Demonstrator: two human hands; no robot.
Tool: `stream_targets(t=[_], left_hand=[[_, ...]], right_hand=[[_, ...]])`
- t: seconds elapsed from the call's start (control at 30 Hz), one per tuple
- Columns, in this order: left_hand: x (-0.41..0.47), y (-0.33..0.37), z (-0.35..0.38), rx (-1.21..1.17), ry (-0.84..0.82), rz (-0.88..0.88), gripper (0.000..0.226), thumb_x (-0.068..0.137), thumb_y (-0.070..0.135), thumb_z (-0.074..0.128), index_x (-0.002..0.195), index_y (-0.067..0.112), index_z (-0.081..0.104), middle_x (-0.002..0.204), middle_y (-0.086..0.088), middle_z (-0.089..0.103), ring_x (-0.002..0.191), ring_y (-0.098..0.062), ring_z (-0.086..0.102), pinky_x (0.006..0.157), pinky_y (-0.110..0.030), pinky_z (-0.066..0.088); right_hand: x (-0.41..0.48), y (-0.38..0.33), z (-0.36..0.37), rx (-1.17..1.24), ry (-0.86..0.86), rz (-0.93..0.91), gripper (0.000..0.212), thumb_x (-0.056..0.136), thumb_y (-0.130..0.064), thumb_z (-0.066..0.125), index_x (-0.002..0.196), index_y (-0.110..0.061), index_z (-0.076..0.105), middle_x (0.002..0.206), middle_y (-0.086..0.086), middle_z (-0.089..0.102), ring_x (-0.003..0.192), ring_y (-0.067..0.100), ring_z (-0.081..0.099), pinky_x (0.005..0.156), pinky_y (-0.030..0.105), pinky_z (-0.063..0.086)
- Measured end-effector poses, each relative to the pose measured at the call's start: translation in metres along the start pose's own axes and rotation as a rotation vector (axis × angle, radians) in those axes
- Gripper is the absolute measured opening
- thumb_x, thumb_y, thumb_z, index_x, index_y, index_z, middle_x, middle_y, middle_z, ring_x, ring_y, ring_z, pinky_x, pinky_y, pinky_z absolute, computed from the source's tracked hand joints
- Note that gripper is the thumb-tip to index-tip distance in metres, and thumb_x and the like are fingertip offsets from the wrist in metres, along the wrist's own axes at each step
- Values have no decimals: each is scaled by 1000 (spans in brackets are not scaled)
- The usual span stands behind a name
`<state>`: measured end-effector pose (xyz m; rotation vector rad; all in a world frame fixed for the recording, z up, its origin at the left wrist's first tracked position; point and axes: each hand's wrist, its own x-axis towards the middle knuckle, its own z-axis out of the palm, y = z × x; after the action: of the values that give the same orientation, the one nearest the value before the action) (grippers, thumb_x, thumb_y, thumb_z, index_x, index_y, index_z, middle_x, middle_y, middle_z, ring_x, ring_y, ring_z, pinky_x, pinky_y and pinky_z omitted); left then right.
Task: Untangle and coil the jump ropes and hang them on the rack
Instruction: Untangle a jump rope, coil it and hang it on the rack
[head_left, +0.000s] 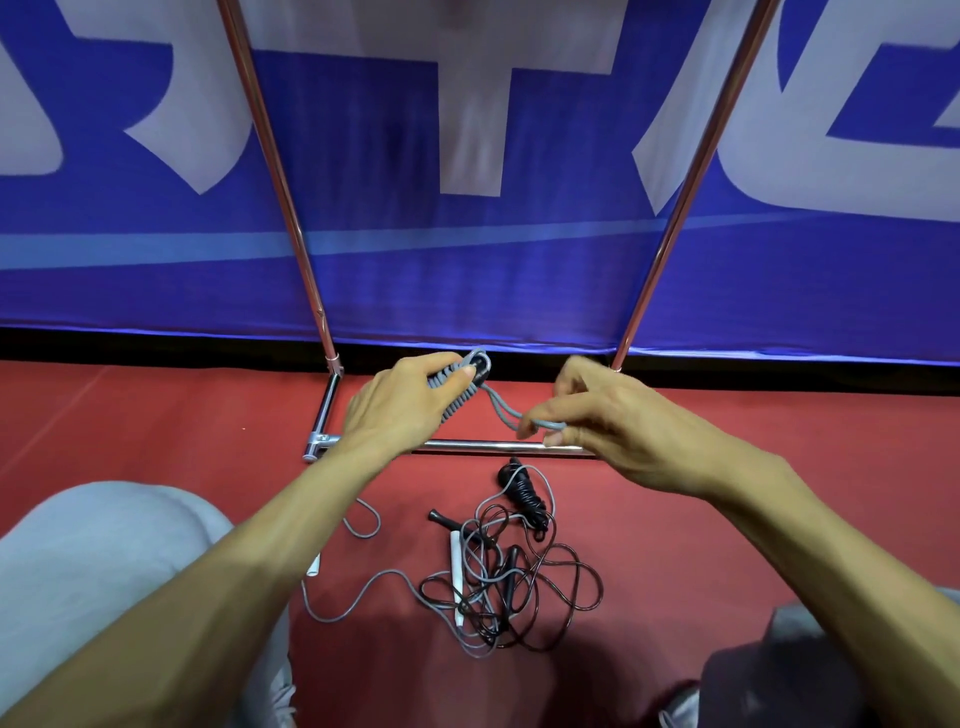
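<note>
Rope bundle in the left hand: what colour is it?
The rope bundle is grey, with dark gaps between its wraps; the head view shows it.

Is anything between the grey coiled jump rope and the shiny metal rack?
Nothing visible. The left hand and right hand hold the grey coiled jump rope in front of the shiny metal rack; its top is unseen.

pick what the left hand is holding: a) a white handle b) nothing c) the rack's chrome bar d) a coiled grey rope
d: the left hand grips the coiled grey rope, and the right hand pinches its loose loop. The white handle lies on the floor in the tangle, and the chrome bar is untouched below the hands.
</note>
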<state>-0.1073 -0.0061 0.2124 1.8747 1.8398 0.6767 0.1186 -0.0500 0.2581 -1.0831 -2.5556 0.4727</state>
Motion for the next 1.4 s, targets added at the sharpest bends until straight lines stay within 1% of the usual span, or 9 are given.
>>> stream_targets(t=[0.13,0.2,0.3,0.57,0.73,0.87,1.2,1.3,1.4], left_hand=[[-2,1,5,59,-75,43,38,94,64,40,119,44,59,89,3,67,83,-28,64,73,-35,48],[-1,1,6,53,-112,62,36,94,64,39,115,43,59,79,2,64,71,-27,62,71,-36,51],[-2,1,7,42,-167,93,31,94,63,41,110,43,59,72,-1,66,57,-23,62,66,-37,55],[-8,7,2,77,-162,186,26,94,64,40,96,44,56,71,3,60,71,-25,57,71,-36,50],[-14,16,-8,79,-101,198,27,94,63,39,111,49,56,78,5,64,78,-25,57,71,-36,45],[-21,20,-12,151,-75,272,31,94,64,38,118,51,53,99,6,70,94,-27,61,76,-37,46],[-34,27,-9,340,-28,419,47,92,66,32,135,51,42,96,2,65,99,-25,61,70,-34,41],[-35,27,-7,238,-53,366,52,88,70,35,135,50,45,110,3,69,106,-24,62,77,-35,46],[-36,28,-7,55,-113,330,41,85,72,38,122,55,44,103,4,71,98,-22,63,82,-37,50]], right_hand=[[0,1,-4,118,38,7,25,76,-34,75,96,-19,76,112,-8,58,94,0,57,77,10,43],[2,-2,-1,253,46,41,27,71,-25,80,93,-9,76,104,-7,71,94,3,65,84,22,51],[4,-6,5,430,56,148,28,68,-16,82,94,-8,76,93,-5,74,91,2,68,88,22,51],[11,-6,10,737,166,321,12,79,-5,71,86,5,74,70,19,68,53,10,56,54,21,48],[12,-10,14,426,250,461,24,78,-29,76,64,-9,74,52,-2,63,43,2,47,47,10,36],[12,-13,8,258,269,502,28,76,-35,77,65,-9,76,44,-5,57,33,6,44,34,10,31],[11,-11,10,115,256,498,36,74,-44,75,59,-11,73,51,2,64,44,7,48,47,12,38],[9,-10,13,132,325,463,36,74,-44,76,60,-11,73,50,4,63,43,11,46,45,15,35],[10,-6,18,90,411,408,35,76,-41,75,60,-11,73,49,4,62,48,22,50,50,24,39]])
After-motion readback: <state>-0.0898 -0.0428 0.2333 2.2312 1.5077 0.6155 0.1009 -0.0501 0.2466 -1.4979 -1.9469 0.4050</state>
